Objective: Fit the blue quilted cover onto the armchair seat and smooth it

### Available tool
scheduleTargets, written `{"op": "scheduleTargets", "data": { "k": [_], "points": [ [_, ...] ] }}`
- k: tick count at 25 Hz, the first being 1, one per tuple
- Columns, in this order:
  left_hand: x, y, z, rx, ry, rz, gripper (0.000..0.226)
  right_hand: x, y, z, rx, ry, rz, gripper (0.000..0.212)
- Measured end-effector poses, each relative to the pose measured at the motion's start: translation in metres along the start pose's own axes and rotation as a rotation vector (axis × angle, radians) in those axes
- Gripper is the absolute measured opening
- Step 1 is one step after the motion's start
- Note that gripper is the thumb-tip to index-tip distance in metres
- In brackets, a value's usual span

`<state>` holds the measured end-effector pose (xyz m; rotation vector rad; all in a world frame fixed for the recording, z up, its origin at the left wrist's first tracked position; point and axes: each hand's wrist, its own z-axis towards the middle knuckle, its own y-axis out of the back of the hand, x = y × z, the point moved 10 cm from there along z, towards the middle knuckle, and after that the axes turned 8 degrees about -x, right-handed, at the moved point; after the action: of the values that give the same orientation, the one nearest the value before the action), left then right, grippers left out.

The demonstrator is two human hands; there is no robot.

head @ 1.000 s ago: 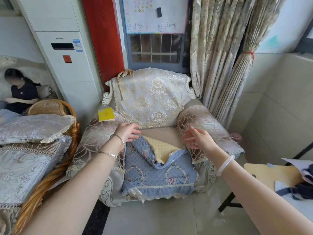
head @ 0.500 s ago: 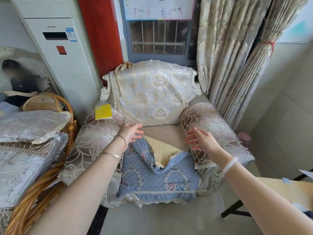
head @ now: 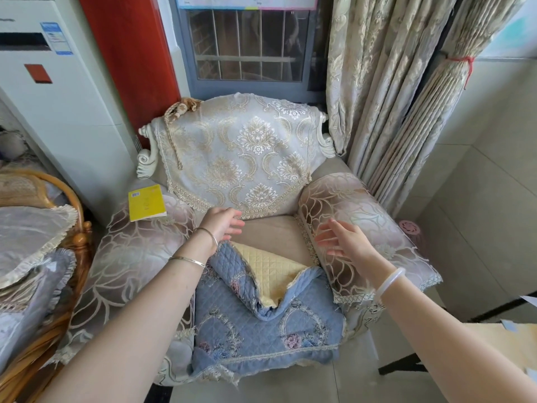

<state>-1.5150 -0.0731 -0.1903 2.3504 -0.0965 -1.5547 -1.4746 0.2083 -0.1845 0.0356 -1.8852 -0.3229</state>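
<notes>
Blue quilted cover folded back, seat bare

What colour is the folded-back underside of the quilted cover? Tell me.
Pale yellow, diamond-quilted: the underside of the blue quilted cover, clearest in the head view.

Blue quilted cover crumpled on armchair seat, yellow underside folded up

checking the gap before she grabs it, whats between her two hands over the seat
In the head view, between the left hand and right hand lies only bare beige seat cushion; the cover's folded-back yellow underside sits just below.
</notes>
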Motion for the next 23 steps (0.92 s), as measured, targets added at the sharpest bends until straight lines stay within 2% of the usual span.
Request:
{"op": "scheduleTargets", "data": {
  "k": [7,14,23],
  "points": [
    [-0.015,-0.004,0.072,0.037,0.003,0.014,0.027,0.009,-0.026,0.061,-0.034,-0.021,0.013,0.038],
    [0.009,-0.012,0.12,0.045,0.067,0.044,0.031,-0.006,-0.049,0.113,-0.019,-0.08,0.003,0.035],
    [0.047,-0.034,0.18,-0.039,0.234,0.055,0.035,-0.038,-0.072,0.208,0.109,-0.163,-0.015,0.031]
  ]
}}
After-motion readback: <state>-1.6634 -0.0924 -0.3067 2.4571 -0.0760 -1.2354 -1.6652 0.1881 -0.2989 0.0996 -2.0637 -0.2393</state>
